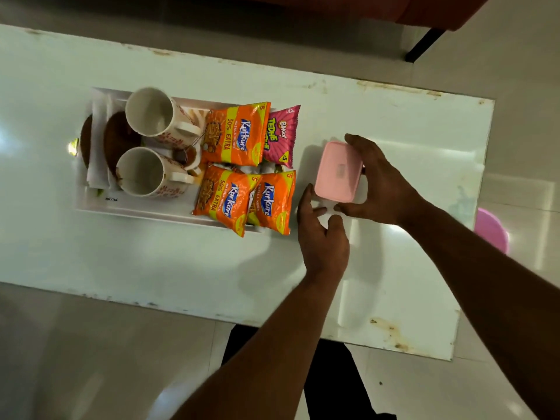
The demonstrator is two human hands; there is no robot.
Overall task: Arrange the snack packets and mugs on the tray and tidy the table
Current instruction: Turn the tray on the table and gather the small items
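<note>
A white tray (127, 209) lies on the left half of the table. It carries two patterned white mugs (157, 115) (148, 171), three orange Kurkure packets (235, 134) (224, 197) (274, 201) and one pink Bingo packet (281, 134). Right of the tray sits a small pink lidded box (338, 171). My right hand (381, 177) cups the box's far and right sides, fingers curled over its top edge. My left hand (322, 234) rests just below and left of the box, fingers spread, fingertips touching its near corner.
Brown coasters (116, 140) and white paper napkins (98, 165) fill the tray's left end. The white table (151, 262) has stained, chipped edges. A pink tub (492, 228) stands on the floor at the right, and a dark chair leg (424, 45) at the top right.
</note>
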